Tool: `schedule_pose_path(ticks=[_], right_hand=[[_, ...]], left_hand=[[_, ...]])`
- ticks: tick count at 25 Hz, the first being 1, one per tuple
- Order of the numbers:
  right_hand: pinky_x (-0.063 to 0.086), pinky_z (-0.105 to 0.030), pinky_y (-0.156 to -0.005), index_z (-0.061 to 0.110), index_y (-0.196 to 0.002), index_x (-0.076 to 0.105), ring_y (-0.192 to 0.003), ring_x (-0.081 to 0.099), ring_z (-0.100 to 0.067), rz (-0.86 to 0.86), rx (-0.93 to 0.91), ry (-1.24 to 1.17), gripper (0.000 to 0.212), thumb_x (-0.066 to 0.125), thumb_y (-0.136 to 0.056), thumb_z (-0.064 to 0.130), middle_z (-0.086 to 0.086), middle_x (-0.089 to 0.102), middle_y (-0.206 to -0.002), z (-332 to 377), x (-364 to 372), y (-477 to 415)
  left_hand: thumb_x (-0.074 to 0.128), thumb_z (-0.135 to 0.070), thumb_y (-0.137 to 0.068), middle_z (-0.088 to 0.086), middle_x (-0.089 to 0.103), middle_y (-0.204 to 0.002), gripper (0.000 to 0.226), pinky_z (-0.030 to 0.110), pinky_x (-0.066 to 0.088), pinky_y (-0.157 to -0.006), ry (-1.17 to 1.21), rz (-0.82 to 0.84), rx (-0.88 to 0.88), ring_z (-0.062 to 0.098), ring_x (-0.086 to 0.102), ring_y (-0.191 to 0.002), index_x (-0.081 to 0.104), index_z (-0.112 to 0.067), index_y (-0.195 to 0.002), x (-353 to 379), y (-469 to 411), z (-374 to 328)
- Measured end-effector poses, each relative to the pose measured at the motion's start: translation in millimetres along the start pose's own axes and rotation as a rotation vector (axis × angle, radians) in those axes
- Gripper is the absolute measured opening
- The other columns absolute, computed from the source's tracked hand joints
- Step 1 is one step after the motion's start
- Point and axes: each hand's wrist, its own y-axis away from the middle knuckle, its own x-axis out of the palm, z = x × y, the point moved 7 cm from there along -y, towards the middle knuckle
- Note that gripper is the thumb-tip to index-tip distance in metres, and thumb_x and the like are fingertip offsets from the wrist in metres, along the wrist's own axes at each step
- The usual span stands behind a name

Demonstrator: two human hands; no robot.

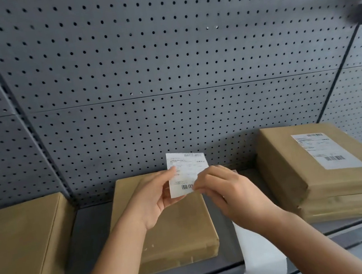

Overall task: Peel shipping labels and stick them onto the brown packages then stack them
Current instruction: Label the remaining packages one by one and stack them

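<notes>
Brown paper wraps a bare package (20,250) at the left. The left hand (154,199) pinches the shipping label (186,171) by its left edge, above the middle package (177,231). The right hand (228,195) pinches the label's lower right corner, and a white liner strip (256,254) trails below. The liner is best peeled slowly, then the label smoothed down from one edge. At the right stands a labelled stack (323,186). All rest on a grey metal shelf (91,232) backed by pegboard (165,68).

Grey pegboard wall (165,68) behind grey metal shelf (91,232).
</notes>
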Motion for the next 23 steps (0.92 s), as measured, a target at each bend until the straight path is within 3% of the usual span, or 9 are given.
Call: schedule_pose_path(ticks=[4, 7, 9, 11, 14, 19, 23], right_hand=[[0.048, -0.017, -0.092, 0.024, -0.118, 0.066, -0.119, 0.053, -0.007, 0.129, -0.012, -0.046, 0.033, 0.056, -0.094, 0.044, 0.01, 0.058, -0.124, 8, 21, 5], [0.033, -0.004, -0.1, 0.034, -0.132, 0.055, -0.13, 0.042, 0.008, 0.121, 0.227, -0.238, 0.045, 0.062, -0.091, 0.049, 0.017, 0.046, -0.136, -2, 31, 4], [0.041, -0.009, -0.097, 0.031, -0.134, 0.053, -0.123, 0.054, 0.002, 0.044, 0.593, -0.546, 0.04, 0.061, -0.096, 0.039, 0.016, 0.054, -0.129, -24, 43, 1], [0.053, -0.028, -0.097, 0.018, -0.132, 0.058, -0.113, 0.067, -0.015, 0.088, 0.895, -0.907, 0.038, 0.056, -0.1, 0.038, 0.004, 0.069, -0.122, -37, 75, 2], [0.056, -0.043, -0.097, 0.007, -0.119, 0.068, -0.103, 0.072, -0.027, 0.155, 1.045, -1.146, 0.035, 0.055, -0.102, 0.035, -0.01, 0.077, -0.109, -35, 109, -1], [0.056, -0.047, -0.093, 0.004, -0.099, 0.072, -0.099, 0.072, -0.036, 0.163, 1.048, -0.954, 0.024, 0.061, -0.099, 0.025, -0.01, 0.079, -0.098, -37, 122, -10], [0.06, -0.042, -0.078, 0.0, -0.09, 0.073, -0.073, 0.068, -0.024, 0.164, 0.954, -0.726, 0.024, 0.063, -0.097, 0.021, -0.015, 0.077, -0.092, -41, 120, -22]], left_hand=[[0.063, -0.015, -0.098, 0.019, 0.078, -0.108, 0.024, 0.033, 0.06, -0.069, -0.024, -0.094, 0.066, 0.022, 0.074, -0.078, 0.073, -0.003, -0.116, -32, 2, -1], [0.064, -0.015, -0.098, 0.018, 0.078, -0.106, 0.021, 0.04, 0.059, -0.077, -0.035, -0.146, 0.095, 0.025, 0.074, -0.082, 0.073, -0.003, -0.112, -56, 9, -4], [0.065, -0.015, -0.098, 0.012, 0.08, -0.103, 0.017, 0.039, 0.06, -0.076, -0.071, -0.146, 0.09, 0.023, 0.076, -0.084, 0.073, -0.004, -0.108, -66, 16, -3], [0.065, -0.017, -0.098, 0.01, 0.08, -0.101, 0.017, 0.036, 0.06, -0.071, -0.112, -0.139, 0.074, 0.021, 0.077, -0.084, 0.072, -0.004, -0.106, -75, 21, -1], [0.065, -0.017, -0.098, 0.01, 0.08, -0.101, 0.018, 0.033, 0.06, -0.069, -0.14, -0.144, 0.055, 0.019, 0.077, -0.085, 0.072, -0.003, -0.106, -86, 24, 6], [0.062, -0.019, -0.1, 0.005, 0.081, -0.101, 0.018, 0.033, 0.062, -0.074, -0.248, -0.17, 0.069, 0.019, 0.078, -0.091, 0.075, -0.008, -0.104, -102, 23, 10], [0.062, -0.023, -0.1, -0.006, 0.08, -0.094, 0.018, 0.018, 0.055, -0.066, -0.547, -0.255, 0.119, 0.007, 0.071, -0.077, 0.079, -0.019, -0.1, -110, 19, 3]])
